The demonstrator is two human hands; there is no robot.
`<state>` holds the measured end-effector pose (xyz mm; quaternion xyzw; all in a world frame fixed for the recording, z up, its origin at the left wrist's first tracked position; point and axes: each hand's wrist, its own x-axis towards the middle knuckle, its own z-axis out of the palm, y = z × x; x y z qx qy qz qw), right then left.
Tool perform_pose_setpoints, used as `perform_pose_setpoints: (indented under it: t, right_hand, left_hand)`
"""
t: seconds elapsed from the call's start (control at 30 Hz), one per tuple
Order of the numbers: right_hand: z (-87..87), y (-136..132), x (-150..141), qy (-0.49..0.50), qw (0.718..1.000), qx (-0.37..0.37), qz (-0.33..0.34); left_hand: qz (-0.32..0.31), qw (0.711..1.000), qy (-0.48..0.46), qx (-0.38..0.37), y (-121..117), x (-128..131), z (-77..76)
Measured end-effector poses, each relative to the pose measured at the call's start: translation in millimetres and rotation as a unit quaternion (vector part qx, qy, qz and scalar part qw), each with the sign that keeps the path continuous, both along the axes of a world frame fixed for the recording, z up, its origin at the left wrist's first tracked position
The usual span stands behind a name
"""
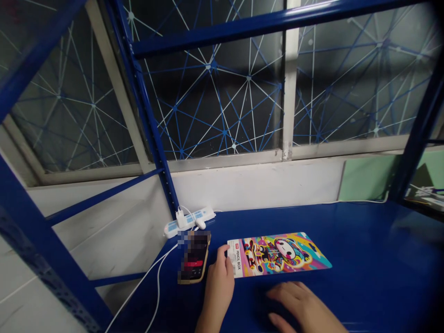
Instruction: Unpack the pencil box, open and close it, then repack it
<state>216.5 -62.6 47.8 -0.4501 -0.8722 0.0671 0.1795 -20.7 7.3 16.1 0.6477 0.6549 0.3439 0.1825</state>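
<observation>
A flat, colourful pencil box lies on the blue shelf top, its cartoon figure on a skateboard turned sideways. The white end carries the words "PENCIL BOX". At that left end is my left hand, its fingers bent against the edge and the thumb close to the box's corner. My right hand hovers just below the box, palm down, fingers and thumb apart, with nothing in it. It does not touch the box.
A phone lies to the left of my left hand. Behind it sits a white power strip with plugs and white cables. Blue metal posts and a crossbar frame the shelf. Windows and a white wall stand behind.
</observation>
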Motion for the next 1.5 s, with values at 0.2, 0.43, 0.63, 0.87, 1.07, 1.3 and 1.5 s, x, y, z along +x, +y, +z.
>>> perform_pose_setpoints:
  t: [0.2, 0.43, 0.63, 0.87, 1.07, 1.3, 1.5]
  right_hand:
    - [5.6, 43.5, -65.2, -0.021, 0.998, -0.054, -0.034]
    - [-9.2, 56.8, -62.8, -0.013, 0.997, -0.050, -0.053]
    - [-25.6, 56.2, -12.8, -0.010, 0.993, -0.002, -0.115]
    - [-69.1, 71.3, 89.5, -0.011, 0.972, 0.121, -0.202]
    - [-74.0, 73.3, 76.5, -0.011, 0.963, 0.163, -0.215]
    - [-61.7, 80.3, 43.1, -0.016, 0.972, 0.120, -0.202]
    - [-56.6, 92.0, 39.5, -0.017, 0.981, 0.103, -0.161]
  left_hand:
    - [-0.007, 1.000, -0.012, 0.019, 0.6, 0.7, 0.6]
    - [-0.016, 0.998, -0.047, 0.034, 2.8, 1.4, -2.2]
    - [-0.015, 0.998, -0.052, 0.045, 1.4, 0.7, -2.4]
    - [0.002, 0.998, -0.025, 0.060, 2.2, 0.5, -0.2]
    - [0.013, 0.993, 0.041, 0.113, -4.7, 14.2, 2.5]
    - [-0.207, 0.940, 0.241, 0.124, -15.2, 36.0, 2.7]
    - [-0.189, 0.943, 0.256, 0.103, -13.7, 31.0, 4.7]
